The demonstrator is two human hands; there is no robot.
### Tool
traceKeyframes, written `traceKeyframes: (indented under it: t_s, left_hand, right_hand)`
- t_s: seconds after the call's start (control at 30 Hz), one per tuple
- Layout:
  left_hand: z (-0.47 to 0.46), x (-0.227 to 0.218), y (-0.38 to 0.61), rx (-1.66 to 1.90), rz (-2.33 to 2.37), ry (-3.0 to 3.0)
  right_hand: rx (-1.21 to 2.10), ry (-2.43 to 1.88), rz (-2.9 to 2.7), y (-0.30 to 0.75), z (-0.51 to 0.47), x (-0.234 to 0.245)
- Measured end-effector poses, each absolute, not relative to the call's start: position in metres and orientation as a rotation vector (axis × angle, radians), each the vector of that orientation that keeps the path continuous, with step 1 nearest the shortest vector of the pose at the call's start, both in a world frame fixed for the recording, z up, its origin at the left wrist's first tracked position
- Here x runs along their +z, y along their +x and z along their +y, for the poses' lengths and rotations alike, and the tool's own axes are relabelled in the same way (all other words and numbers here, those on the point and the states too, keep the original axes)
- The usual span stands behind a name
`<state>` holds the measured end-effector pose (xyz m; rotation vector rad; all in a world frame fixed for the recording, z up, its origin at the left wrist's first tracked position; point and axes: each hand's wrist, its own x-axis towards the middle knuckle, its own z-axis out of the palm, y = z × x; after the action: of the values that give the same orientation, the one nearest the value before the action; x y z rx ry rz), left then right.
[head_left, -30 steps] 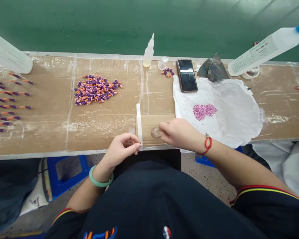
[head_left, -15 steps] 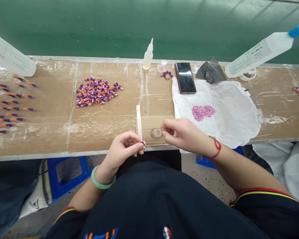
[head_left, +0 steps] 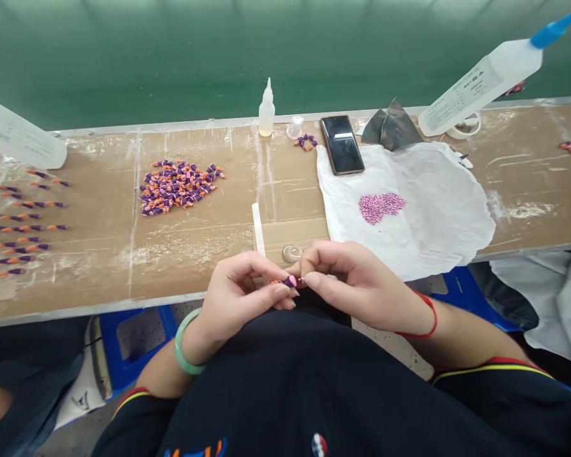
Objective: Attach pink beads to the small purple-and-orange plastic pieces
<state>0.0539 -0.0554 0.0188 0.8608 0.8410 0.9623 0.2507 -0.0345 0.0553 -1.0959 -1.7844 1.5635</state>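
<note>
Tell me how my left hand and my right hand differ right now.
Your left hand pinches a purple piece with a pink end; your right hand seems to pinch a much smaller bit. The left hand has a green bangle at its wrist; the right hand has a red cord. Both are bare and close together.

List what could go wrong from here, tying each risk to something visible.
The tiny pink piece pinched by the right hand could slip and be hard to find. The small purple-and-orange cylinder with a pink end, held in the left hand, might drop if the grip loosens. The flat, round, clear disc lies close by and could get nudged.
</note>
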Motion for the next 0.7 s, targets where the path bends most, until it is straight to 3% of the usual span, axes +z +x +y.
traceKeyframes:
  t_s: [0.7]
  left_hand:
    - [-0.0605,0.0138,0.0573,1.012,0.903,0.918]
  right_hand:
    - [1.336,-1.046,-1.946,0.2504,-0.0378,0.0607]
